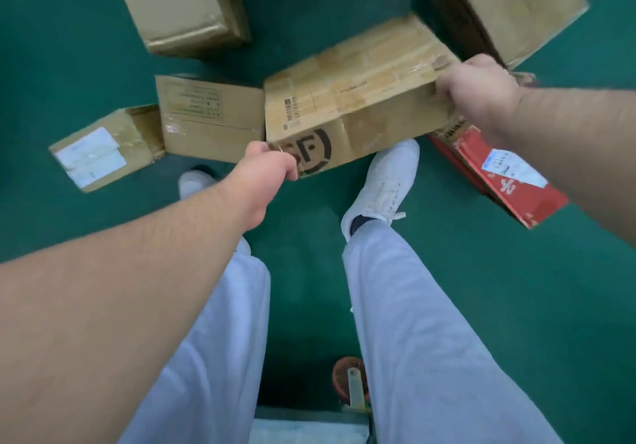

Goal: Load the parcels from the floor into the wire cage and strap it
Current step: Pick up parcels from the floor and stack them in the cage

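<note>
A long brown cardboard parcel (358, 96) with a black smiley print is tilted above the green floor, in front of my feet. My left hand (272, 165) grips its near left corner, fingers curled under the edge. My right hand (478, 92) grips its right end, fingers wrapped over the top edge. Other parcels lie on the floor: a small box with a white label (99, 151), a flat brown box (210, 120), a red box (495, 168) partly under the held parcel. The wire cage is out of view.
Two bigger brown boxes stand farther off, one at top left (182, 6), one at top right (506, 10) with blue writing. A caster wheel (351, 378) and a grey base (309, 426) sit between my legs at the bottom edge. My white shoes stand just below the parcel.
</note>
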Motion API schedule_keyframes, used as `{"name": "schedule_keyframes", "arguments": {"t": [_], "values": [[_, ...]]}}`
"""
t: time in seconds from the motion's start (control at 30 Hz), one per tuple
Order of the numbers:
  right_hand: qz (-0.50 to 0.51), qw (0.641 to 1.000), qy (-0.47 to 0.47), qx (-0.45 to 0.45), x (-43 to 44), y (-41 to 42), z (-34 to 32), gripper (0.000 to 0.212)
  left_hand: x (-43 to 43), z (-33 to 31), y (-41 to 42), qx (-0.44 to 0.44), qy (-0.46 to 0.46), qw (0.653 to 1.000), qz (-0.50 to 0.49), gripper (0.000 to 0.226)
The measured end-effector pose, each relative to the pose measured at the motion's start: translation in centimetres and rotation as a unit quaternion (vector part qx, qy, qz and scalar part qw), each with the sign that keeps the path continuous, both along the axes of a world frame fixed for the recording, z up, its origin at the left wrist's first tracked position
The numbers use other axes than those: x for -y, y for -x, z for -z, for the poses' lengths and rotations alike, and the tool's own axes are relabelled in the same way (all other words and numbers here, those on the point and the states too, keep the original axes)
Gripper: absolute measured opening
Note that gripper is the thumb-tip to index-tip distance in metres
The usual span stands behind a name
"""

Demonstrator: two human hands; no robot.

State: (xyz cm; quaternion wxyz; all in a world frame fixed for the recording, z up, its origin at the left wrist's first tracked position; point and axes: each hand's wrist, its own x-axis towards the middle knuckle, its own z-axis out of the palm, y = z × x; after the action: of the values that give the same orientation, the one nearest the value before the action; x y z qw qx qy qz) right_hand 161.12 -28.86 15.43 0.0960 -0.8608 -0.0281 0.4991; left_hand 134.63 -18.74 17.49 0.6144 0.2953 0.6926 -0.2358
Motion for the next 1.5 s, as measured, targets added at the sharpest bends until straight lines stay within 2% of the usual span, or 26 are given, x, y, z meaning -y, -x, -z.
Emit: {"name": "schedule_keyframes", "arguments": {"t": [0.07,0.13,0.2,0.27,0.37,0.43,0.53,0.6,0.7,0.77,0.8,0.87,0.97,1.1,1.2,1.23,1.3,1.37,1.5], "values": [[0.015,1.000,-0.024,0.011,0.0,0.2,-5.1,0.020,0.0,-4.4,0.5,0.027,-0.011,0.999,-0.044,0.045],[0.032,0.998,-0.056,0.000,0.8,0.1,-9.6,0.008,-1.0,-8.5,0.3,0.061,-0.039,0.995,-0.072,0.053],[0.079,0.993,-0.082,-0.036,1.4,0.3,-15.7,0.021,-2.3,-14.0,0.2,0.106,-0.070,0.989,-0.082,0.061],[0.167,0.976,-0.113,-0.080,1.6,0.9,-20.9,0.031,-3.7,-19.3,0.3,0.143,-0.088,0.981,-0.102,0.059],[0.265,0.944,-0.148,-0.133,2.6,2.9,-27.3,0.021,-5.4,-26.3,0.6,0.171,-0.089,0.975,-0.112,0.052],[0.303,0.929,-0.154,-0.145,2.8,4.7,-31.4,0.008,-6.3,-30.9,1.4,0.179,-0.081,0.974,-0.114,0.043],[0.389,0.895,-0.169,-0.142,2.0,7.2,-37.2,0.019,-7.6,-37.4,3.9,0.166,-0.073,0.972,-0.146,0.019],[0.400,0.885,-0.183,-0.150,1.1,9.2,-40.5,0.024,-8.1,-40.7,6.3,0.122,-0.078,0.973,-0.180,0.034],[0.328,0.911,-0.180,-0.175,-0.3,11.6,-44.0,0.016,-7.5,-44.0,9.7,0.067,-0.116,0.973,-0.186,0.048],[0.254,0.930,-0.172,-0.200,-1.5,12.9,-45.8,0.033,-6.6,-46.2,12.2,0.038,-0.139,0.965,-0.218,0.044],[0.224,0.939,-0.163,-0.202,-2.3,13.1,-46.8,0.037,-6.0,-47.3,13.4,0.027,-0.143,0.959,-0.244,0.041],[0.149,0.954,-0.138,-0.220,-3.9,13.5,-48.6,0.029,-4.4,-49.2,15.9,0.012,-0.145,0.943,-0.298,0.041],[0.012,0.960,-0.107,-0.258,-7.2,14.2,-51.2,0.026,-1.2,-51.4,19.5,0.004,-0.145,0.911,-0.387,0.049],[-0.149,0.949,-0.076,-0.267,-11.9,17.5,-55.1,0.019,4.0,-54.1,23.8,0.009,-0.148,0.840,-0.521,0.044],[-0.265,0.925,-0.074,-0.262,-14.4,22.5,-56.9,0.019,8.7,-55.5,26.5,0.011,-0.161,0.782,-0.602,0.044],[-0.316,0.910,-0.076,-0.259,-15.1,25.8,-57.3,0.020,11.2,-56.0,28.1,0.010,-0.166,0.746,-0.645,0.046],[-0.349,0.901,-0.078,-0.245,-15.6,29.1,-57.8,0.020,13.5,-56.5,28.9,0.001,-0.164,0.710,-0.685,0.053],[-0.419,0.868,-0.078,-0.255,-14.5,35.1,-58.1,0.018,18.0,-57.1,31.2,-0.022,-0.163,0.646,-0.745,0.055],[-0.518,0.811,-0.064,-0.264,-10.3,46.3,-58.7,0.016,26.7,-58.1,35.2,-0.043,-0.160,0.551,-0.818,0.034]]}}
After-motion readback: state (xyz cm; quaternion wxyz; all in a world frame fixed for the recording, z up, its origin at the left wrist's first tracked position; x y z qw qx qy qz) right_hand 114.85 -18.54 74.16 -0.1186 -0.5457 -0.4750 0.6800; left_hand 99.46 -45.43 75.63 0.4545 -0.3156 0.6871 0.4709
